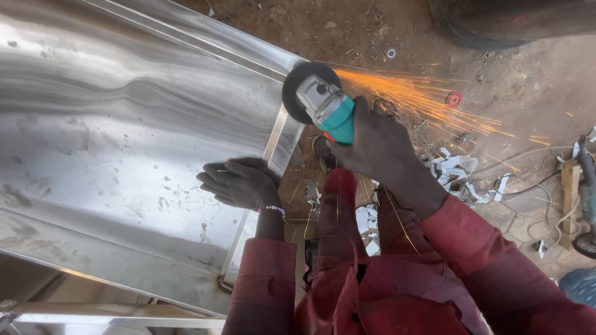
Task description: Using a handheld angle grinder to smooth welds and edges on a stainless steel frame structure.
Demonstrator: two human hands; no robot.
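My right hand grips a teal and grey angle grinder. Its dark disc touches the upturned right edge of a large shiny steel sheet, near the far corner. Orange sparks fly off to the right over the dirt. My left hand lies flat, fingers together, on the sheet just inside that same edge, below the disc. A beaded band circles the left wrist. Both arms wear dark red sleeves.
Brown dirt ground lies to the right, littered with metal scraps and cables. A small red disc lies in the dirt. Another power tool sits at the right edge. A dark round object fills the top right.
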